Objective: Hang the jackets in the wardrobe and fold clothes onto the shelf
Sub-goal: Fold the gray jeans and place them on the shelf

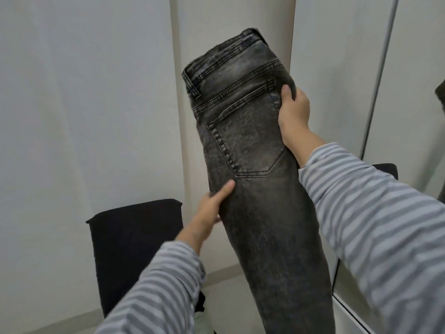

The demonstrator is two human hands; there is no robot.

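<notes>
A pair of washed black-grey jeans (250, 150) is held up in the air, folded lengthwise with a back pocket facing me and the waistband at the top. My right hand (293, 116) grips the jeans' right edge near the pocket, thumb on the front. Lower down, my left hand (212, 208) pinches the left edge just below the pocket. The legs hang down out of the frame. Both arms wear grey striped sleeves.
A black cloth (134, 249) drapes over something at the lower left against a pale wall. A mirrored or glossy panel (409, 92) stands at the right, with a beige pillar (231, 20) behind the jeans.
</notes>
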